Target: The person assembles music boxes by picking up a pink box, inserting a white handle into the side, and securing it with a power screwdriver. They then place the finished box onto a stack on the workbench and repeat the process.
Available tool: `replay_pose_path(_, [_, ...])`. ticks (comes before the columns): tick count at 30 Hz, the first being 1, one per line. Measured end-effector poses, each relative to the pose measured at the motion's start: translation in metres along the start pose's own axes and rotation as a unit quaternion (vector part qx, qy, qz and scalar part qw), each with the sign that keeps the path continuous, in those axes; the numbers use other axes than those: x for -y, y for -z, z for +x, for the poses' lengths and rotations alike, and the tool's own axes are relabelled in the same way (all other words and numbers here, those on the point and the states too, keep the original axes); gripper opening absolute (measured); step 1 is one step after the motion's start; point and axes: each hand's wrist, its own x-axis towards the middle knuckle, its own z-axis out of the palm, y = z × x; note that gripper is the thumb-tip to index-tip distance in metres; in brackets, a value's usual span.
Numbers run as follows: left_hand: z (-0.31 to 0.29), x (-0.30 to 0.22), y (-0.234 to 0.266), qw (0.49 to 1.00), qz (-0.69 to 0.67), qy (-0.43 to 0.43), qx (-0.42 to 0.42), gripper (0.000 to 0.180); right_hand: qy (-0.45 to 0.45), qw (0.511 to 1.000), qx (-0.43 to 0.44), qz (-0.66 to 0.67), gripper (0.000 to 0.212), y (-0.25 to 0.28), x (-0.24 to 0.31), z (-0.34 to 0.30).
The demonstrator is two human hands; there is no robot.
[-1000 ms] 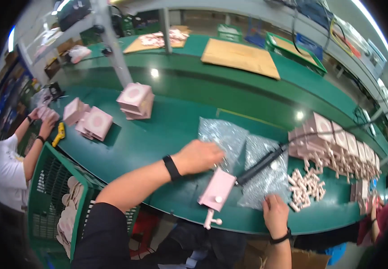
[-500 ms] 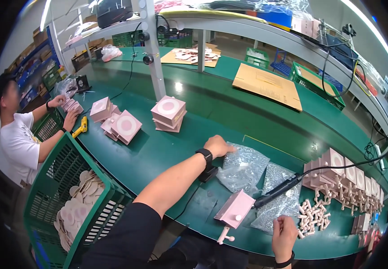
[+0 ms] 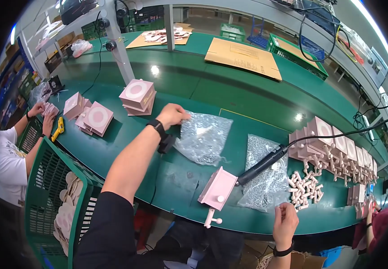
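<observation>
My left hand (image 3: 171, 115) pinches the upper left corner of a clear bubble-wrap bag (image 3: 205, 139) lying on the green table. Empty and half-curled, my right hand (image 3: 286, 223) hovers by the table's near edge, with thumb and fingers slightly apart. Just beyond it is a second bubble-wrap bag (image 3: 259, 195). A black corded electric screwdriver (image 3: 263, 165) rests across that bag, its front end beside a pink box (image 3: 218, 187) with a round knob. At the box's near end, a pink crank-like piece (image 3: 211, 219) sticks out.
Small pink pegs (image 3: 304, 190) lie in a heap before a row of pink boxes (image 3: 322, 130). More pink boxes (image 3: 138, 94) are stacked at left. A green crate (image 3: 86, 193) holds pale discs. A flat cardboard sheet (image 3: 243, 58) lies behind. A co-worker (image 3: 10, 152) handles parts at far left.
My left hand has pulled the bubble-wrap bag leftward, away from the second bag and the pink box; it now lies spread flatter. My right hand stays near the table edge. The whole view has shifted.
</observation>
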Motion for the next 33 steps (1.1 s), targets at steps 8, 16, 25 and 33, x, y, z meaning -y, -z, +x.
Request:
replay_pose_path(8, [-0.076, -0.027, 0.033, 0.943, 0.217, -0.168, -0.187, 0.030, -0.050, 0.992, -0.059, 0.100, 0.008, -0.010, -0.020, -0.008])
replay_pose_path(16, [-0.178, -0.032, -0.057, 0.849, 0.400, -0.346, -0.014, 0.016, 0.021, 0.998, -0.041, 0.043, 0.009, -0.031, -0.020, 0.016])
replay_pose_path(25, [-0.137, 0.000, -0.064, 0.781, 0.509, -0.356, -0.069, 0.012, -0.045, 0.996, 0.002, 0.079, 0.010, -0.024, -0.014, 0.011])
replay_pose_path(33, [-0.141, -0.007, -0.061, 0.794, 0.488, -0.356, -0.058, 0.010, -0.016, 0.994, -0.042, 0.099, 0.013, -0.022, -0.008, 0.002])
